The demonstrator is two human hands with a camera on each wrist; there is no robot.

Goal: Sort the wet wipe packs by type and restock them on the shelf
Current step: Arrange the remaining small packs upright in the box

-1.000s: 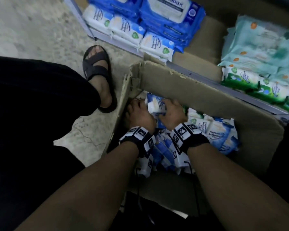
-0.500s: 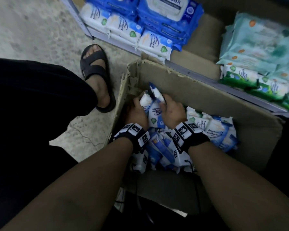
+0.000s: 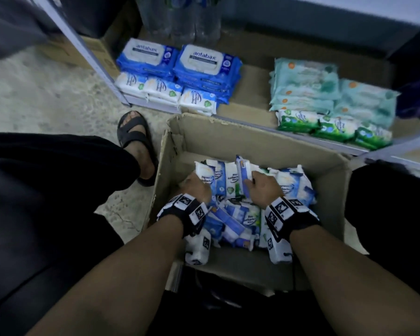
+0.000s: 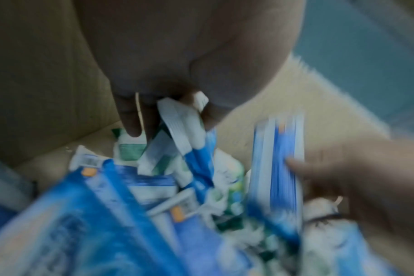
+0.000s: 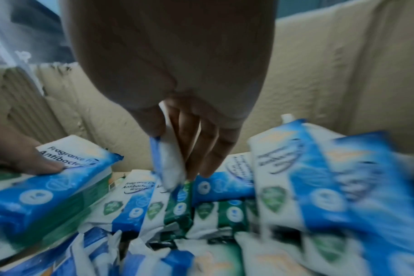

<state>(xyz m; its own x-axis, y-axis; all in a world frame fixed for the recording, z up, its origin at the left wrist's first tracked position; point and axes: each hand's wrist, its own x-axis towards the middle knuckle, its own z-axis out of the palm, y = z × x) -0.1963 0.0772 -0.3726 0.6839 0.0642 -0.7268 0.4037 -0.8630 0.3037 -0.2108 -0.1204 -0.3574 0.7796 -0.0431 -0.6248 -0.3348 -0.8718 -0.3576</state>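
Head view looks steeply down from above into the cardboard box (image 3: 260,141), shelf (image 3: 252,103) at 12 o'clock; both wrist views sit close inside the box, facing its far wall, sharing the packs (image 5: 140,196).

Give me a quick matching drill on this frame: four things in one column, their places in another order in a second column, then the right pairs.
Things:
1. large blue lidded packs
2. green-and-white packs
3. thin blue pack
4. cardboard box

Places:
A. pinched upright in the right hand
B. on the floor in front of the shelf
C. front right of the shelf
D. back left of the shelf

Pairs: 1-D, 2-C, 3-A, 4-B
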